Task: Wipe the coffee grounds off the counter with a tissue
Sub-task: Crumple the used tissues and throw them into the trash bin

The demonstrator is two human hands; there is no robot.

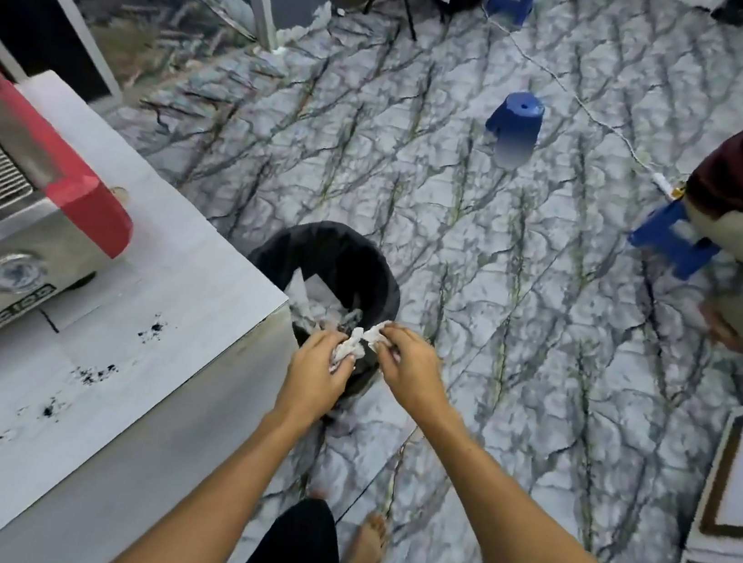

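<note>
A crumpled white tissue (357,345) is stretched between both hands, right above a black-lined bin (336,247) on the floor. My left hand (318,364) grips one end of the tissue in curled fingers. My right hand (406,363) pinches the other end. To the left is the pale grey counter (162,261), with dark coffee grounds (94,375) scattered in several small patches along its near part, such as the coffee grounds patch (155,327) near the edge.
A red and steel coffee machine (27,204) stands on the counter at the left. White paper lies inside the bin. On the marbled floor are an overturned blue stool (515,127) and a person seated on another blue stool (671,240) at the right. A white cabinet (741,524) stands at the right edge.
</note>
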